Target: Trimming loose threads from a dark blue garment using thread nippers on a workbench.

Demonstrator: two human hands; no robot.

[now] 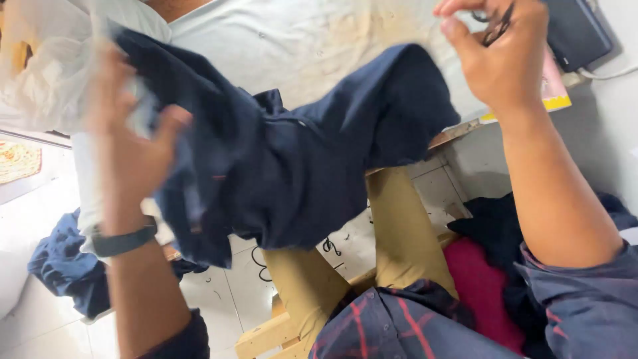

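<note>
Your left hand [129, 143], blurred, wrist banded by a dark watch [123, 242], grips the near-left part of a navy garment [292, 159], fingers curled into the cloth. The garment hangs in a sagging span from that hand up to the worktop [299, 40], where its far end lies bunched over the near edge; the middle droops below the edge above your knees. Your right hand [502, 56] is raised over the right end of the worktop, clear of the garment, fingers closed on a small pair of dark scissors [495, 26] held near the fingertips. The worktop is covered in a pale, stained cloth. At its left end lies a white, filmy bundle of fabric [46, 66]; at its right corner sits a pink-and-yellow book [555, 90] with a dark flat case [578, 30] partly on top, a white cable beside it. Below: your tan trousers [405, 233], a wooden stool frame [266, 336], a white tiled floor [232, 292]. A second heap of blue cloth [63, 266] lies on the floor at left; a red cloth [482, 289] and more dark fabric [495, 229] sit just beside your right leg.
</note>
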